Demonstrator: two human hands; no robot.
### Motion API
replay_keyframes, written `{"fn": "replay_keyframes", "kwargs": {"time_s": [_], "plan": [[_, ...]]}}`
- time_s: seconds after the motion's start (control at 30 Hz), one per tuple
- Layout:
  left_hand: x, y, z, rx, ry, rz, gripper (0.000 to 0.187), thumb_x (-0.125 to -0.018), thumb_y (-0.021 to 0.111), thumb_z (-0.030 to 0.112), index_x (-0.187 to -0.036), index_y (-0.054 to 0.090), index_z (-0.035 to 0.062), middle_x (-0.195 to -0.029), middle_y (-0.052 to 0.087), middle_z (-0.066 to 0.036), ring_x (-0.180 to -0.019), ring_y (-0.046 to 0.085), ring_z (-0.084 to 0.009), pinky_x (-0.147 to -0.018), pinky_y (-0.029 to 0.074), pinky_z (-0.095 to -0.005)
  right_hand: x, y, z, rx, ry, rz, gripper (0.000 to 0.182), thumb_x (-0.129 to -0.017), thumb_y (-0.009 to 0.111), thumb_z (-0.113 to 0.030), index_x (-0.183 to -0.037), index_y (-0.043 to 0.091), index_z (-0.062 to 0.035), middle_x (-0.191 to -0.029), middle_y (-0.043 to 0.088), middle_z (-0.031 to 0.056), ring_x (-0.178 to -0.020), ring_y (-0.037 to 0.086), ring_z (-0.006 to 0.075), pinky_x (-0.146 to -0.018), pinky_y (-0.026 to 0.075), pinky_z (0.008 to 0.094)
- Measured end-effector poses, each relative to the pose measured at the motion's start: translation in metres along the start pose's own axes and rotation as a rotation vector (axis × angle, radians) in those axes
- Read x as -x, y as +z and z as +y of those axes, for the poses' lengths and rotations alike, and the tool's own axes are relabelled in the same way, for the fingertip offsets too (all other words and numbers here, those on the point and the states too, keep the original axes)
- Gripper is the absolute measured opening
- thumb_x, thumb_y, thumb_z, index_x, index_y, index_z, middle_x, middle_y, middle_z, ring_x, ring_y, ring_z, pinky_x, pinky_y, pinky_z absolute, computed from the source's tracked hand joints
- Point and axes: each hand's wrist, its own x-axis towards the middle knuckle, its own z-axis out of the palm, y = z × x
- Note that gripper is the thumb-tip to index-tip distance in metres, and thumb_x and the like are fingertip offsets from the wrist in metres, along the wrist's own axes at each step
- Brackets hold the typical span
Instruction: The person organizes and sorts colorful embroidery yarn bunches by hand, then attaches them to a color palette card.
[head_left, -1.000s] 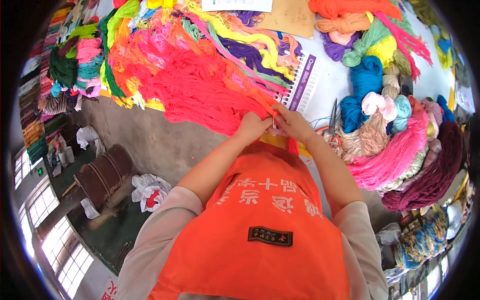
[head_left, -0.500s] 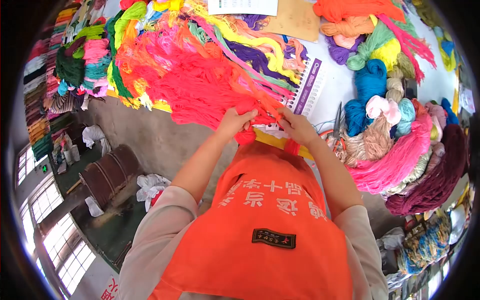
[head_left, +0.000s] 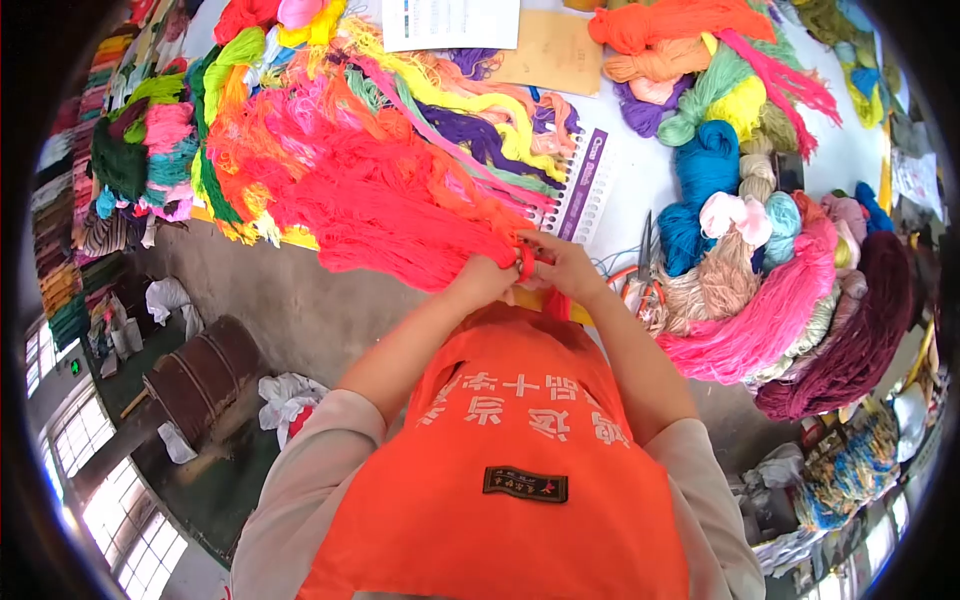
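A long bundle of red yarn (head_left: 400, 215) stretches across the table's near edge. At its right end my left hand (head_left: 487, 279) is closed around the strands. Close beside it, my right hand (head_left: 562, 265) has its fingers bent around a red loop of the yarn between the two hands. The white card with punched holes and a purple strip (head_left: 583, 190) lies just beyond my right hand. Multicoloured thread (head_left: 480, 135) hangs over the card's left side.
Scissors (head_left: 645, 265) with orange handles lie right of my right hand. Yarn skeins, blue (head_left: 708, 165), pink (head_left: 760, 320) and dark red (head_left: 860, 335), are heaped at the right. A printed sheet (head_left: 450, 22) and a brown envelope (head_left: 550, 55) lie at the back.
My hands have come closer together, and a red loop now shows between them. The whole view has shifted, so the table's things appear further left.
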Motion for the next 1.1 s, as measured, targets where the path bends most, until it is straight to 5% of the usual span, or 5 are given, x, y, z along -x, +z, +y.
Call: {"fn": "replay_keyframes", "kwargs": {"time_s": [0.13,0.43,0.5,0.57,1.1], "plan": [[-0.015,0.006,0.003,-0.654,0.199,-0.039,0.018,-0.086,0.054,0.002,-0.102,0.063,0.0013,-0.075,0.066,-0.012,-0.057,0.068,-0.0204,-0.052,0.053,-0.0327,0.005,-0.004,0.002,0.223,0.004,0.02,0.044,-0.095,0.062,-0.014,-0.138,0.052,-0.0104,-0.102,0.07,0.0068,-0.089,0.068,0.0161,-0.072,0.057,0.0308],[0.004,-0.006,0.024,0.059,0.103,-0.089,0.013,-0.082,0.057,0.004,-0.09,0.068,0.0047,-0.081,0.071,-0.008,-0.06,0.066,-0.0205,-0.054,0.053,-0.0344,0.004,0.01,-0.003,0.79,-0.084,0.178,0.047,-0.095,0.051,-0.041,-0.138,0.051,-0.0237,-0.101,0.07,0.0176,-0.091,0.067,0.0375,-0.077,0.053,0.0477],[-0.022,-0.011,-0.013,-0.575,0.406,-0.027,0.015,-0.079,0.062,0.012,-0.092,0.068,0.0072,-0.082,0.07,-0.012,-0.069,0.068,-0.0251,-0.062,0.053,-0.04,-0.003,0.002,0.02,0.795,-0.067,0.173,0.055,-0.09,0.056,-0.042,-0.142,0.048,-0.0238,-0.092,0.07,0.0213,-0.082,0.068,0.0401,-0.071,0.053,0.0508],[-0.035,-0.009,-0.022,-0.816,0.19,-0.021,0.016,-0.082,0.061,0.017,-0.09,0.069,0.0054,-0.083,0.069,-0.018,-0.079,0.069,-0.0312,-0.069,0.055,-0.0436,0.0,0.006,-0.001,0.945,0.024,0.157,0.069,-0.076,0.069,-0.035,-0.141,0.051,-0.0228,-0.089,0.07,0.0193,-0.078,0.068,0.0382,-0.071,0.054,0.0484],[-0.015,-0.003,0.029,0.046,0.013,-0.267,0.038,-0.082,0.058,-0.008,-0.119,0.062,0.0027,-0.105,0.07,-0.009,-0.086,0.071,-0.0213,-0.059,0.059,-0.0321,0.012,0.002,-0.015,0.797,-0.178,0.191,0.047,-0.092,0.052,-0.049,-0.132,0.058,-0.0243,-0.095,0.07,0.0175,-0.084,0.068,0.0372,-0.076,0.053,0.0449]]}}
